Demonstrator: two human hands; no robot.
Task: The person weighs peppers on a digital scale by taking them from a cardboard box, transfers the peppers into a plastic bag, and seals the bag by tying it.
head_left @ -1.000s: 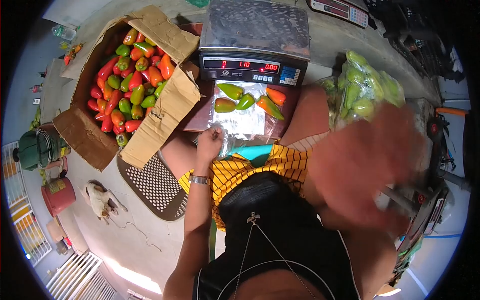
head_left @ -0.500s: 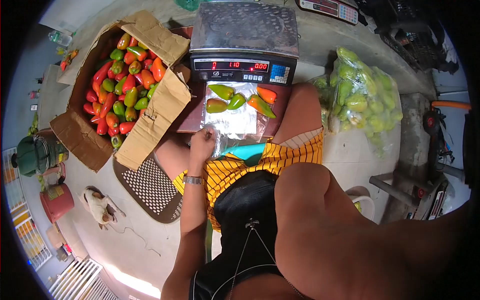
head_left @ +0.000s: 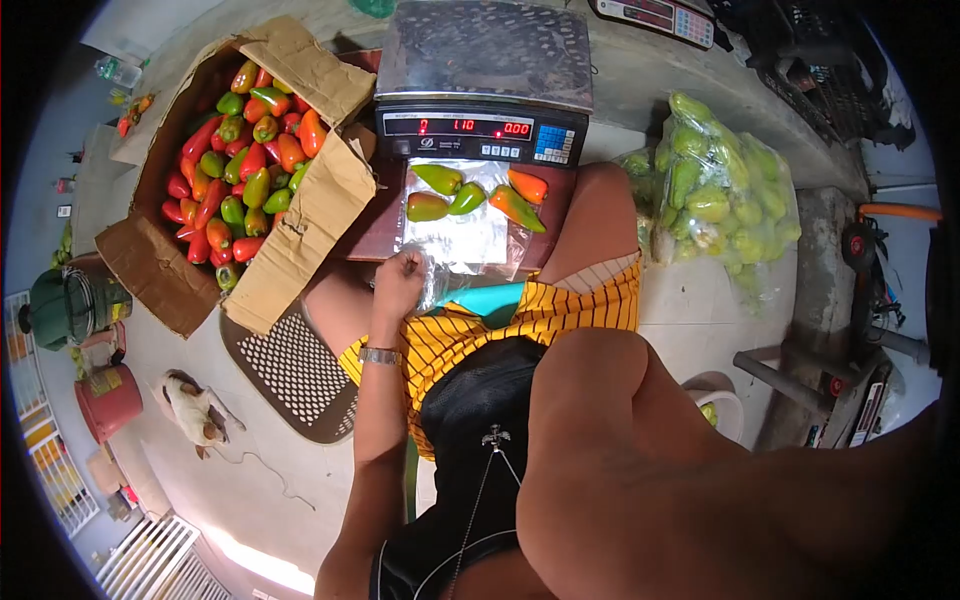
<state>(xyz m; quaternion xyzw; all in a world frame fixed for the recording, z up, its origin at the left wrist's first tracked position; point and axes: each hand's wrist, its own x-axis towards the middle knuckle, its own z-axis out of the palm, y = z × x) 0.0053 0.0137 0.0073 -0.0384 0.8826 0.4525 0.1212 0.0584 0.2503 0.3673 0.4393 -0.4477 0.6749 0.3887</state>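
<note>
My left hand (head_left: 399,282) is closed in a pinch on a clear plastic bag (head_left: 436,285) at the near edge of the low reddish-brown table (head_left: 372,228). Just beyond it, several green and orange peppers (head_left: 466,198) lie on a sheet of clear plastic (head_left: 480,240). Directly behind the peppers stands a digital scale (head_left: 484,60), its pan bare and its red display lit. My right arm (head_left: 650,450) crosses the lower right of the view, bent, and its hand is out of sight.
An open cardboard box (head_left: 300,240) of red and green peppers (head_left: 240,170) tilts at left, near a brown perforated crate (head_left: 290,370). Bagged green vegetables (head_left: 720,190) stand at right. A dog (head_left: 195,408) lies on the floor. A second scale (head_left: 660,18) sits at the back.
The view has shifted slightly, so everything sits a little further left. My left hand stays at the plastic bag. The peppers and the scale reading look the same.
</note>
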